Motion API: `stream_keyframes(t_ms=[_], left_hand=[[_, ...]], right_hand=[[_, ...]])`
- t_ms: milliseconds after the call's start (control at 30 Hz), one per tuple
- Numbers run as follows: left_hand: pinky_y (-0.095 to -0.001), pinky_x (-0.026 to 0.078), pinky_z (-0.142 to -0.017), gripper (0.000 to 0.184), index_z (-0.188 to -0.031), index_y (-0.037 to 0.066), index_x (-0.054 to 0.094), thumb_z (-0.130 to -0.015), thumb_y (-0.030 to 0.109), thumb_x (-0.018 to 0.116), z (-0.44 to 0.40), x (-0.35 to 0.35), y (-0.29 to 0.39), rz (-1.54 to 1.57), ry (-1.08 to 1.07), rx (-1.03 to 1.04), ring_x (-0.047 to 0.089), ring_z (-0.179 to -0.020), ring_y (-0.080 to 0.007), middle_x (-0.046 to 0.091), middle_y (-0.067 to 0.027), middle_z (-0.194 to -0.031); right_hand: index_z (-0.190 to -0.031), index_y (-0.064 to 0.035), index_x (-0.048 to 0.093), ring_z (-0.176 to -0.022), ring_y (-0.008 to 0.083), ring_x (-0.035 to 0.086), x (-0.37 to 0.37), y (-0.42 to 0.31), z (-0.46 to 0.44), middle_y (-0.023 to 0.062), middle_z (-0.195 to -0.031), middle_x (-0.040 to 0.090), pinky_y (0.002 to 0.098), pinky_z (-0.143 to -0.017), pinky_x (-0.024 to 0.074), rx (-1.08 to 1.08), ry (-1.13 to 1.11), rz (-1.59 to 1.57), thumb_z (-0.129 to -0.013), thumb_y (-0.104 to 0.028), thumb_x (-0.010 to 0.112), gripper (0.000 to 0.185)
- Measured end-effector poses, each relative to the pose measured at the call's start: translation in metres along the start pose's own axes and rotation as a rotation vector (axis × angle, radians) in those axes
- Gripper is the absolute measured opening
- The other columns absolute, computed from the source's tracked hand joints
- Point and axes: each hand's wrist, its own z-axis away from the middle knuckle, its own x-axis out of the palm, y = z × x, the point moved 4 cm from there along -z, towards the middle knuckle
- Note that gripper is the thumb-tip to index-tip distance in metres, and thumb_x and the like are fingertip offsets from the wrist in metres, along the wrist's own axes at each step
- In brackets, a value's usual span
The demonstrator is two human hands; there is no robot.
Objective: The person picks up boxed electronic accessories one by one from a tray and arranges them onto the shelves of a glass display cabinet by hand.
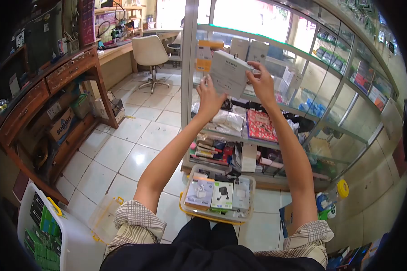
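A white box with "SAMSUNG" printed on it [230, 72] is held up in front of the glass shelves, tilted a little. My left hand [209, 97] grips its lower left corner, the thumb along the bottom edge. At the right edge, my right hand [261, 83] pinches the box between thumb and fingers. Behind it on the upper shelf stand an orange-and-white box [204, 56] and several pale boxes. Below, near my feet, a clear plastic bin with yellow handles [253, 198] holds several boxed items, among them a box with white earbuds pictured [199, 192].
The glass display cabinet [189, 113] fills the right front, with a red patterned packet [261, 126] on its middle shelf. On the left are a wooden cabinet [72, 67] and a white bin [70, 226] of green packages. A swivel chair [150, 50] stands farther back.
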Motion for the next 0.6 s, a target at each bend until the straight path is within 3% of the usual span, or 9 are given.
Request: stream_keyframes(t_ms=[67, 100, 167, 300, 333, 433, 500, 533, 600], left_hand=[[-0.0438, 0.021, -0.097, 0.081, -0.125, -0.009, 0.016, -0.066, 0.020, 0.064, -0.011, 0.014, -0.009, -0.068, -0.091, 0.041, 0.024, -0.113, -0.0422, 0.023, -0.0300, -0.123], [-0.0438, 0.020, -0.097, 0.082, -0.126, -0.007, 0.017, -0.069, 0.028, 0.063, -0.014, 0.017, -0.011, -0.082, -0.102, 0.068, 0.023, -0.114, -0.0421, 0.023, -0.0308, -0.123], [-0.0483, 0.020, -0.096, 0.080, -0.126, -0.005, 0.016, -0.067, 0.020, 0.063, -0.018, 0.024, -0.018, -0.101, -0.117, 0.051, 0.022, -0.114, -0.0442, 0.020, -0.0299, -0.125], [-0.0505, 0.021, -0.094, 0.078, -0.126, -0.003, 0.017, -0.068, 0.020, 0.064, -0.032, 0.031, -0.029, -0.170, -0.073, 0.030, 0.027, -0.111, -0.0435, 0.021, -0.0290, -0.123], [-0.0498, 0.026, -0.092, 0.076, -0.125, -0.002, 0.020, -0.068, 0.019, 0.064, -0.035, 0.026, -0.023, -0.235, -0.084, -0.014, 0.030, -0.109, -0.0423, 0.023, -0.0278, -0.121], [-0.0479, 0.036, -0.084, 0.069, -0.122, 0.001, 0.025, -0.067, 0.017, 0.064, -0.044, 0.024, -0.023, -0.300, -0.055, -0.045, 0.035, -0.105, -0.0410, 0.028, -0.0244, -0.116], [-0.0466, 0.041, -0.080, 0.064, -0.119, 0.004, 0.028, -0.067, 0.017, 0.064, -0.053, 0.026, -0.029, -0.294, -0.018, -0.023, 0.037, -0.104, -0.0409, 0.029, -0.0222, -0.114], [-0.0436, 0.044, -0.075, 0.062, -0.117, 0.004, 0.031, -0.066, 0.014, 0.064, -0.058, 0.026, -0.033, -0.362, 0.013, 0.003, 0.040, -0.101, -0.0400, 0.030, -0.0219, -0.113], [-0.0423, 0.048, -0.066, 0.052, -0.110, 0.007, 0.037, -0.065, 0.009, 0.062, -0.069, 0.024, -0.038, -0.414, 0.072, 0.033, 0.049, -0.090, -0.0400, 0.032, -0.0215, -0.111]], right_hand=[[-0.106, -0.0023, 0.051, -0.075, 0.0167, 0.059, 0.015, 0.023, -0.018, 0.0107, -0.099, 0.056, 0.0258, -0.056, 0.0489, -0.032, -0.021, 0.002, -0.078, -0.012, 0.054, 0.029], [-0.106, -0.0023, 0.051, -0.075, 0.0167, 0.059, 0.022, 0.032, -0.026, 0.0107, -0.099, 0.056, 0.0258, -0.056, 0.0489, -0.043, -0.019, -0.007, -0.078, -0.012, 0.054, 0.029], [-0.102, -0.0032, 0.052, -0.069, 0.0185, 0.061, 0.035, 0.052, -0.041, 0.0128, -0.091, 0.057, 0.0266, -0.055, 0.0486, -0.027, -0.073, -0.084, -0.076, -0.010, 0.055, 0.027], [-0.100, -0.0056, 0.051, -0.064, 0.0177, 0.060, 0.059, 0.074, -0.062, 0.0107, -0.094, 0.058, 0.0269, -0.054, 0.0478, -0.045, -0.122, -0.040, -0.076, -0.009, 0.055, 0.025], [-0.100, -0.0056, 0.051, -0.064, 0.0177, 0.060, 0.062, 0.074, -0.066, 0.0107, -0.094, 0.058, 0.0269, -0.054, 0.0478, -0.042, -0.124, -0.041, -0.076, -0.009, 0.055, 0.025], [-0.099, -0.0048, 0.050, -0.069, 0.0216, 0.060, 0.079, 0.079, -0.073, 0.0107, -0.095, 0.058, 0.0293, -0.058, 0.0477, -0.006, -0.155, -0.050, -0.076, -0.007, 0.054, 0.024], [-0.100, -0.0051, 0.049, -0.082, 0.0269, 0.057, 0.088, 0.083, -0.083, 0.0118, -0.097, 0.057, 0.0321, -0.066, 0.0467, -0.121, -0.130, 0.061, -0.075, -0.006, 0.054, 0.025], [-0.100, -0.0058, 0.049, -0.096, 0.0303, 0.051, 0.095, 0.090, -0.089, 0.0123, -0.102, 0.054, 0.0342, -0.076, 0.0445, -0.171, -0.149, 0.002, -0.071, -0.002, 0.057, 0.031], [-0.104, -0.0077, 0.047, -0.098, 0.0318, 0.049, 0.102, 0.097, -0.087, 0.0144, -0.105, 0.049, 0.0357, -0.078, 0.0440, -0.222, -0.102, 0.083, -0.068, 0.002, 0.058, 0.039]])
